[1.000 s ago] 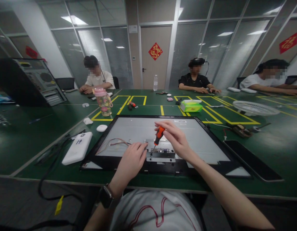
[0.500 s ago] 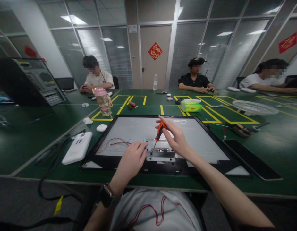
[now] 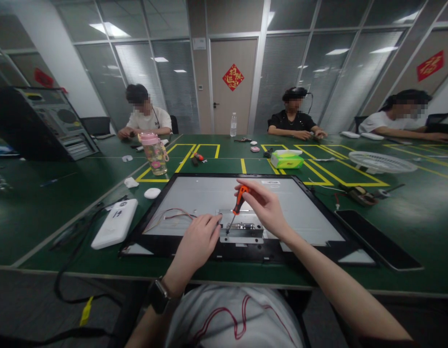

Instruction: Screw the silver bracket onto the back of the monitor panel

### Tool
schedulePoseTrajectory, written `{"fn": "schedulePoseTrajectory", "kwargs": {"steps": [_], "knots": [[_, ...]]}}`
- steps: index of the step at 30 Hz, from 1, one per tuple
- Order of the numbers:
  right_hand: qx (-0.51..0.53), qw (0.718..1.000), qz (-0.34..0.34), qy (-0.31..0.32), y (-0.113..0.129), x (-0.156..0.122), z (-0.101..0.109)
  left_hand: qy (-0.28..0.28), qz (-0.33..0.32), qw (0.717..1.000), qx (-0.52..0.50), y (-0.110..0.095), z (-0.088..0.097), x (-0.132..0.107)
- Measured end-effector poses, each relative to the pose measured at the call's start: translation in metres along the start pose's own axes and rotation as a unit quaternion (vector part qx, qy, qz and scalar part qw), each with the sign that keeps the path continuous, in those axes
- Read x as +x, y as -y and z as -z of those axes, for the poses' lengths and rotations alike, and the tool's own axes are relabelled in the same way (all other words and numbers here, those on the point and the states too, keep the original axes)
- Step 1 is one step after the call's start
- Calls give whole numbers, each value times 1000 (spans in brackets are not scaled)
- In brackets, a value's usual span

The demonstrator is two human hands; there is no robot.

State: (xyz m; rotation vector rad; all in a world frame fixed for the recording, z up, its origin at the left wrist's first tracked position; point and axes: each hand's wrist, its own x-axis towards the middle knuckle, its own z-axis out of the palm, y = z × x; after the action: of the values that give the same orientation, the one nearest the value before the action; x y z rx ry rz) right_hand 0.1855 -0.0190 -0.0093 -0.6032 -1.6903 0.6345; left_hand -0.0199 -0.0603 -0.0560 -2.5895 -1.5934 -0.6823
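Note:
A monitor panel (image 3: pixel 304 205) lies face down on the green table, its grey metal back up and a black frame around it. Near its front edge sits a small metal circuit-board cover (image 3: pixel 242 233). My right hand (image 3: pixel 265 208) is closed on an orange-and-black screwdriver (image 3: pixel 238 202), whose tip rests at the cover's left end. My left hand (image 3: pixel 198 239) rests on the panel just left of the tip, fingers curled and pressing near the cover's edge. Thin red and white wires (image 3: pixel 171 214) run across the panel to the left.
A white power bank (image 3: pixel 115 223) and a black cable lie left of the panel. A dark flat panel (image 3: pixel 376 239) lies at the right. Further back stand a pink-lidded bottle (image 3: pixel 154 153), a green tissue box (image 3: pixel 287 159), a white fan grille (image 3: pixel 381 162) and a computer case (image 3: pixel 46 123). Three people sit across the table.
My right hand's fingers have shifted on the screwdriver handle, turning it in place. My left hand has stayed beside the tip.

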Motion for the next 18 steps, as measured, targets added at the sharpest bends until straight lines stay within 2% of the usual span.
{"fn": "schedulePoseTrajectory", "kwargs": {"steps": [4, 10, 13, 18], "knots": [[-24, 999, 14, -30, 0, 1, 1, -10, -2, 1000, 0, 0, 0, 0], [18, 998, 4, 52, 3, -1, 6, -5, 0, 1000, -5, 0, 0, 0], [37, 997, -8, 70, 3, -2, 5, -2, 0, 1000, -4, 0, 0, 0], [4, 1000, -1, 31, 1, -1, 2, -10, -1, 1000, -5, 0, -2, 0]]}}
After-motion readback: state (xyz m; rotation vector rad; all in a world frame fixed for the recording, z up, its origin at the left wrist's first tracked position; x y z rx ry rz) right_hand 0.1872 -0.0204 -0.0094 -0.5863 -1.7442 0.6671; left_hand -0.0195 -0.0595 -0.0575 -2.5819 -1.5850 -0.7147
